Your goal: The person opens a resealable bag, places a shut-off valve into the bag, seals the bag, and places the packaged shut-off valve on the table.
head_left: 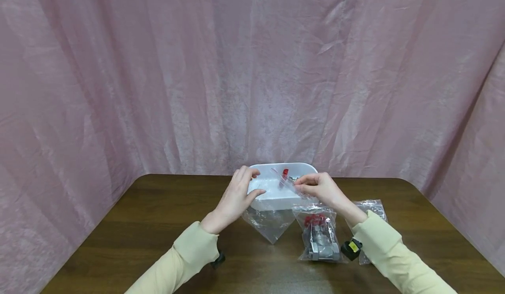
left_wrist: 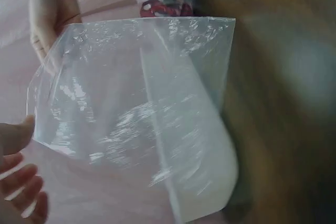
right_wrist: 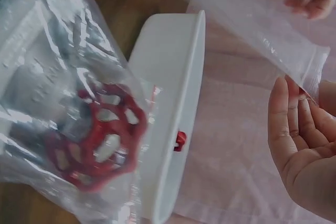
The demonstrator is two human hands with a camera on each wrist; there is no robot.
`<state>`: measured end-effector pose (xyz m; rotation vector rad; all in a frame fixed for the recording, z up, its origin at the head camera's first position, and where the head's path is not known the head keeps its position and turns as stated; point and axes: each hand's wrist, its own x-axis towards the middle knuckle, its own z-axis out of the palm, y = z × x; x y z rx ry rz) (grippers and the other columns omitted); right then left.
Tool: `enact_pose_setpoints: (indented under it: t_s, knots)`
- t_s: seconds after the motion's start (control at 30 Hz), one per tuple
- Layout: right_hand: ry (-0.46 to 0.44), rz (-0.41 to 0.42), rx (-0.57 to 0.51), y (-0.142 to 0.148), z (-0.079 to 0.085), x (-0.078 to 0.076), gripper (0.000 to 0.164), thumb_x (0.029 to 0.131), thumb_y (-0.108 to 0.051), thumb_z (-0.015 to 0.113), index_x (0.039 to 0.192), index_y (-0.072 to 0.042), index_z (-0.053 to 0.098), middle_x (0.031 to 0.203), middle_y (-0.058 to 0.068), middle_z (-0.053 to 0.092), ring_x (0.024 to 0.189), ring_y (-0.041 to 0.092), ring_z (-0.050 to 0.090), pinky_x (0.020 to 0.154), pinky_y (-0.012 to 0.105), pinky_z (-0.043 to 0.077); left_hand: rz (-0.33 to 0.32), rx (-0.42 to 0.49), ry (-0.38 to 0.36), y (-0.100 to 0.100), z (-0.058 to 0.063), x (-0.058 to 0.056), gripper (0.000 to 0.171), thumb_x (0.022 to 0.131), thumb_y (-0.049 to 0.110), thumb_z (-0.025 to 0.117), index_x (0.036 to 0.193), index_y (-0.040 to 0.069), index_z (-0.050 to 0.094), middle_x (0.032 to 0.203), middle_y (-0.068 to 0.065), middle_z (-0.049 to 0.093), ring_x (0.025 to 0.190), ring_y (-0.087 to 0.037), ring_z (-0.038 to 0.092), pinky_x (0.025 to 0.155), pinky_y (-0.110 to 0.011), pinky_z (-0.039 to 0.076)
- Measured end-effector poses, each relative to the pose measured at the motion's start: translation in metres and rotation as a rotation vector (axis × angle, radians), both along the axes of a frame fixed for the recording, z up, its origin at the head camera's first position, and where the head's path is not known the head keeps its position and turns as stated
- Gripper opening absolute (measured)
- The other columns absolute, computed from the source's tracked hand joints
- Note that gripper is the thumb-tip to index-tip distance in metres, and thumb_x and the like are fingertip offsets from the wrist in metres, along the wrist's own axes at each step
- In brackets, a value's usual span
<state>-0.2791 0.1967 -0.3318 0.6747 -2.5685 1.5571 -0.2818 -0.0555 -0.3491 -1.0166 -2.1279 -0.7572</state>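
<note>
A clear zip bag, with nothing visible inside, hangs in front of a white plastic bin. My right hand pinches the bag by its upper edge, between thumb and fingers in the right wrist view. Fingers spread and bent, my left hand is at the bag's other side; its thumb lies at the bag's edge in the left wrist view, apart from the other fingers. I cannot tell whether that thumb touches the film. Inside the bin shows a red-handled metal part, partly hidden by the bag.
A bagged metal valve with a red handwheel lies on the brown wooden table, just in front of the bin. Another clear bag is partly covered by the right forearm. A pink curtain hangs behind the table.
</note>
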Motion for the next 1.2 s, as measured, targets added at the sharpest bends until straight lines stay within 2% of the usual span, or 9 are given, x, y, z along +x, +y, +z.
enact_pose_setpoints:
  t_s: [0.1, 0.2, 0.33, 0.57, 0.73, 0.93, 1.0, 1.07, 1.2]
  knots:
    - [0.052, -0.003, 0.041, -0.003, 0.008, 0.0, 0.013, 0.082, -0.005, 0.066, 0.091, 0.005, 0.067, 0.083, 0.01, 0.066, 0.068, 0.016, 0.057, 0.057, 0.025, 0.046, 0.03, -0.076, 0.173, 0.003, 0.012, 0.005, 0.041, 0.075, 0.016, 0.074, 0.108, 0.002, 0.053, 0.104, -0.008, 0.049, 0.089, -0.023, 0.046, 0.072, -0.032, 0.039]
    - [0.114, 0.01, 0.085, -0.008, 0.016, 0.002, 0.011, 0.081, -0.004, 0.067, 0.089, 0.003, 0.069, 0.082, 0.008, 0.066, 0.069, 0.016, 0.057, 0.058, 0.025, 0.045, 0.043, -0.155, 0.332, 0.009, 0.022, 0.009, 0.037, 0.077, 0.017, 0.072, 0.107, 0.003, 0.056, 0.108, -0.008, 0.051, 0.095, -0.024, 0.047, 0.072, -0.033, 0.04]
    - [0.206, 0.025, 0.165, -0.015, 0.023, 0.006, 0.008, 0.08, -0.006, 0.068, 0.086, -0.002, 0.07, 0.078, 0.001, 0.065, 0.065, 0.013, 0.057, 0.057, 0.026, 0.046, 0.038, -0.248, 0.435, 0.017, 0.028, 0.011, 0.031, 0.077, 0.013, 0.071, 0.104, 0.004, 0.059, 0.104, -0.005, 0.054, 0.097, -0.021, 0.047, 0.075, -0.032, 0.039]
    - [0.221, 0.049, 0.221, -0.022, 0.031, 0.013, 0.005, 0.081, -0.009, 0.068, 0.084, -0.006, 0.07, 0.072, -0.004, 0.063, 0.06, 0.012, 0.056, 0.054, 0.028, 0.047, -0.016, -0.298, 0.487, 0.016, 0.024, 0.011, 0.018, 0.076, 0.011, 0.072, 0.091, 0.009, 0.063, 0.086, 0.002, 0.053, 0.083, -0.017, 0.049, 0.074, -0.031, 0.038]
    - [0.218, 0.049, 0.23, -0.022, 0.032, 0.013, 0.005, 0.081, -0.009, 0.068, 0.085, -0.005, 0.07, 0.074, -0.003, 0.064, 0.061, 0.012, 0.056, 0.054, 0.028, 0.047, -0.033, -0.319, 0.524, 0.015, 0.022, 0.01, 0.018, 0.075, 0.013, 0.074, 0.09, 0.01, 0.063, 0.083, 0.003, 0.052, 0.082, -0.015, 0.049, 0.072, -0.031, 0.037]
    - [0.242, 0.061, 0.233, -0.025, 0.029, 0.012, 0.003, 0.079, -0.01, 0.07, 0.08, -0.007, 0.07, 0.07, -0.002, 0.064, 0.058, 0.014, 0.056, 0.051, 0.027, 0.046, -0.037, -0.324, 0.53, 0.016, 0.019, 0.009, 0.009, 0.081, 0.004, 0.063, 0.078, 0.012, 0.059, 0.079, 0.003, 0.05, 0.076, -0.013, 0.047, 0.072, -0.029, 0.038]
    - [0.316, 0.044, 0.277, -0.026, 0.027, 0.011, 0.003, 0.078, -0.007, 0.07, 0.077, -0.006, 0.069, 0.067, -0.003, 0.062, 0.057, 0.011, 0.055, 0.051, 0.026, 0.046, -0.041, -0.331, 0.528, 0.017, 0.017, 0.01, 0.008, 0.081, 0.006, 0.062, 0.077, 0.012, 0.059, 0.079, 0.003, 0.051, 0.075, -0.013, 0.048, 0.073, -0.029, 0.038]
    - [0.417, -0.015, 0.33, -0.027, 0.025, 0.009, 0.005, 0.077, -0.001, 0.07, 0.074, -0.005, 0.067, 0.066, -0.004, 0.06, 0.055, 0.009, 0.052, 0.05, 0.025, 0.044, -0.063, -0.345, 0.519, 0.018, 0.016, 0.012, 0.008, 0.079, 0.009, 0.065, 0.077, 0.013, 0.058, 0.078, 0.004, 0.052, 0.073, -0.012, 0.048, 0.073, -0.029, 0.038]
    - [0.603, -0.197, 0.419, -0.029, 0.02, 0.005, 0.014, 0.073, 0.007, 0.066, 0.07, -0.006, 0.064, 0.066, -0.003, 0.057, 0.054, 0.008, 0.046, 0.048, 0.026, 0.04, -0.196, -0.377, 0.433, 0.021, 0.014, 0.019, 0.014, 0.076, 0.01, 0.071, 0.078, 0.015, 0.058, 0.076, 0.008, 0.052, 0.074, -0.008, 0.048, 0.072, -0.026, 0.035]
